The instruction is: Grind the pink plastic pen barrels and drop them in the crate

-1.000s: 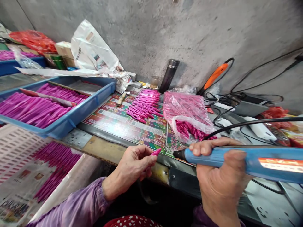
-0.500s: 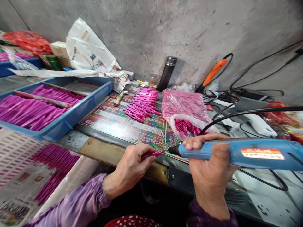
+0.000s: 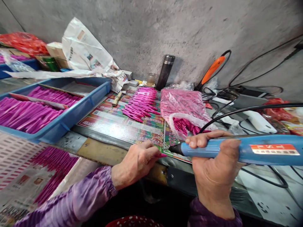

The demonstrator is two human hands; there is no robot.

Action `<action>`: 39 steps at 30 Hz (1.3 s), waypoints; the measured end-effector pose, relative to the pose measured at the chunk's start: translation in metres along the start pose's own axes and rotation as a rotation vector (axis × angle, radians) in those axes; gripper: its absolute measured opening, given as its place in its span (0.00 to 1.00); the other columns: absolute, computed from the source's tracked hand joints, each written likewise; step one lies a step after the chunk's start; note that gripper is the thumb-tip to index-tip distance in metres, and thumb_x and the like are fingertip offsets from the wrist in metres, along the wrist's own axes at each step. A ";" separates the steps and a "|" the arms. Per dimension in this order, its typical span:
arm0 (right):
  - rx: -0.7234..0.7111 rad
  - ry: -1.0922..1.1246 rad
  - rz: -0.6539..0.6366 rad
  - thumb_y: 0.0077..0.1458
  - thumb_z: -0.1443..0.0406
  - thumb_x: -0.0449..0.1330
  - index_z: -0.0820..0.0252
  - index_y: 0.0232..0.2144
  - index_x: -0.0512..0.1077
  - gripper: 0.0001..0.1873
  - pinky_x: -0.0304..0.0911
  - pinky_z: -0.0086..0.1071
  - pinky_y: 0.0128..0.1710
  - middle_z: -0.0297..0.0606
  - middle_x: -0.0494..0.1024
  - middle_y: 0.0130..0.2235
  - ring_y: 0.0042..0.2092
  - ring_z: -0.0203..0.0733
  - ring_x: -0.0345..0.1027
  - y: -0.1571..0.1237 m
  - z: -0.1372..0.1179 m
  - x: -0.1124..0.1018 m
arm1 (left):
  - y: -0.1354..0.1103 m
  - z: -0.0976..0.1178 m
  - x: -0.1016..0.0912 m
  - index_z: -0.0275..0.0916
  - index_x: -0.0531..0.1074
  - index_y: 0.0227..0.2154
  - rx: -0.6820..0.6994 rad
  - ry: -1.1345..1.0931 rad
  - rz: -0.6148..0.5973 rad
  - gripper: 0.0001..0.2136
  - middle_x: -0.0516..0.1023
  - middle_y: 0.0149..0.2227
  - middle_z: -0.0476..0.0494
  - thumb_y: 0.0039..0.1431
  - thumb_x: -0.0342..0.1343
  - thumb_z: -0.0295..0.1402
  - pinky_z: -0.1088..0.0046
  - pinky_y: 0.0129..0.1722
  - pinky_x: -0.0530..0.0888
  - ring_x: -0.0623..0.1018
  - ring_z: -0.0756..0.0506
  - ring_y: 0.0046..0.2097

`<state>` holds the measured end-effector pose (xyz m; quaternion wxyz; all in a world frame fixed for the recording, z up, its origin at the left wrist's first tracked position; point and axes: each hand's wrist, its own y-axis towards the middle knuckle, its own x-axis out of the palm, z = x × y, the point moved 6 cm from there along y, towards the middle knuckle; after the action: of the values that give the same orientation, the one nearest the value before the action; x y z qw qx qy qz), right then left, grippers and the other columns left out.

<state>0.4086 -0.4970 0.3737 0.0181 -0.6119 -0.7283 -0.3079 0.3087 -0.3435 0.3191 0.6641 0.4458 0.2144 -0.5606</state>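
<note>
My left hand (image 3: pixel 138 162) is closed in a pinch around a slim magenta tweezer-like tool (image 3: pixel 162 155); only its pointed end shows past the fingers. A blue electric screwdriver (image 3: pixel 213 148) lies in the grip of my right hand (image 3: pixel 214 171), roughly level, its black nose aimed left. That nose is a short way from the magenta tip, apart from it. Small pale specks, too tiny to name, dot the printed mat (image 3: pixel 113 126) around the nose. Behind my hands, a row of the same magenta tools (image 3: pixel 140 105) lies side by side on the mat.
A blue divided tray (image 3: pixel 68 118) of magenta pieces stands left. Beyond the mat are a clear bag (image 3: pixel 182 101) of pink pieces, a dark flask (image 3: pixel 165 72) and a small hammer (image 3: pixel 117 98). Black cables (image 3: pixel 255 107) cross the right side. A pink-white basket (image 3: pixel 17 157) sits lower left.
My left hand has turned over and shifted slightly right, so its fingers cover more of the magenta tool. The electric screwdriver has moved a little right in my right hand.
</note>
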 end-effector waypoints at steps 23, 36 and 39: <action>0.119 0.090 0.088 0.46 0.37 0.69 0.54 0.31 0.68 0.30 0.67 0.35 0.31 0.24 0.64 0.22 0.25 0.34 0.60 0.005 -0.001 -0.008 | 0.017 -0.007 0.023 0.39 0.70 0.39 0.009 0.199 -0.048 0.09 0.77 0.37 0.42 0.72 0.46 0.32 0.68 0.36 0.72 0.78 0.43 0.38; 0.127 0.106 0.100 0.47 0.37 0.68 0.54 0.31 0.67 0.30 0.67 0.36 0.31 0.24 0.64 0.22 0.24 0.35 0.61 0.004 0.001 -0.010 | 0.020 -0.005 0.022 0.38 0.76 0.40 0.031 0.230 -0.051 0.13 0.77 0.37 0.42 0.74 0.47 0.33 0.71 0.35 0.72 0.77 0.44 0.38; 0.135 0.101 0.116 0.46 0.38 0.68 0.54 0.31 0.68 0.30 0.67 0.36 0.32 0.24 0.64 0.22 0.25 0.35 0.61 0.004 0.001 -0.010 | 0.020 -0.005 0.022 0.38 0.76 0.39 0.049 0.219 -0.044 0.13 0.78 0.38 0.42 0.74 0.46 0.32 0.71 0.35 0.72 0.77 0.45 0.38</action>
<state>0.4151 -0.5053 0.3702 0.1137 -0.6341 -0.7089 -0.2871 0.3344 -0.3517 0.3059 0.6132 0.5157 0.2817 -0.5280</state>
